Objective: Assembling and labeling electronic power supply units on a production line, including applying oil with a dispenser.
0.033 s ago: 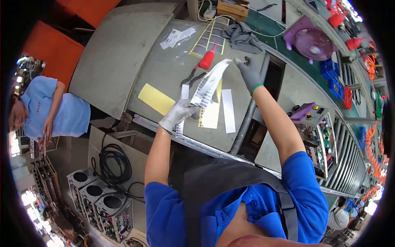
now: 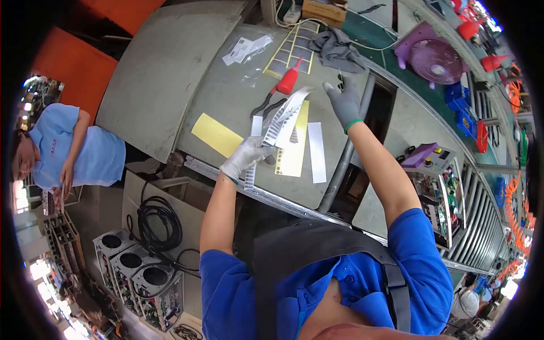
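My left hand [image 2: 246,158], in a white glove, pinches the near end of a curled strip of silvery-white labels [image 2: 286,120] with dark stripes. The strip's far end stands up off the table. My right hand [image 2: 344,102], in a grey glove, is to the right of that end with thumb and fingers apart; small dark bits show at its fingertips. Beneath the strip lies a pale yellow backing sheet [image 2: 293,161] with round marks, and a white strip [image 2: 317,153] beside it. Left of these is another yellow sheet [image 2: 216,135]. A red pointed squeeze bottle [image 2: 288,80] and black tool handles [image 2: 261,106] lie beyond.
At the back are a yellow-gridded sheet [image 2: 292,50], a grey cloth [image 2: 338,50], a clear bag with white labels [image 2: 247,50] and a cardboard box [image 2: 324,12]. A purple fan [image 2: 435,60] is at the right. Another person [image 2: 73,144] sits at the left.
The far end of the label strip has dropped back from my right hand. My right hand's fingers have spread and turned upward slightly; my left hand keeps its hold.
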`<state>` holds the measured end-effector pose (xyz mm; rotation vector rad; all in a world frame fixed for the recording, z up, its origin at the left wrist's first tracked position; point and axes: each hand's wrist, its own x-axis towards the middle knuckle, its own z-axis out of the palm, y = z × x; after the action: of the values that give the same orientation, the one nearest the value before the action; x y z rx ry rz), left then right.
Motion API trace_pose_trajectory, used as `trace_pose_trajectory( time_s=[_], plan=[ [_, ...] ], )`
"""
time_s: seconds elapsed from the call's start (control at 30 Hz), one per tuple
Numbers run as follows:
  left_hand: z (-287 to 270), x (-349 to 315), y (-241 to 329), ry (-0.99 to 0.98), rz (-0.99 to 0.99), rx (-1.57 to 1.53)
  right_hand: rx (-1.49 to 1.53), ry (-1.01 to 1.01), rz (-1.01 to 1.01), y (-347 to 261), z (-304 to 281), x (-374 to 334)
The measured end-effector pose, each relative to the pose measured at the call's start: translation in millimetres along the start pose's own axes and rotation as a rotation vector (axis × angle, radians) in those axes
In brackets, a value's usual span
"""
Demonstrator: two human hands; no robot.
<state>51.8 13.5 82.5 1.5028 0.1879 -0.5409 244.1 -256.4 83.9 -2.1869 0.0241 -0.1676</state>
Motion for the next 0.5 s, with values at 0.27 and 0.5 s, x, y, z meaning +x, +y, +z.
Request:
trace_pose_trajectory(
  time_s=[0.27, 0.5],
  plan=[
    [-19.7, 2.0, -4.1, -0.168, -0.099, 0.091, 0.115, -1.274, -0.421, -75.8, 73.8, -61.2],
    [-18.2, -18.3, 27.0, 0.020, -0.099, 0.098, 0.058, -1.572, -0.353, -67.3, 90.0, -47.6]
  ],
)
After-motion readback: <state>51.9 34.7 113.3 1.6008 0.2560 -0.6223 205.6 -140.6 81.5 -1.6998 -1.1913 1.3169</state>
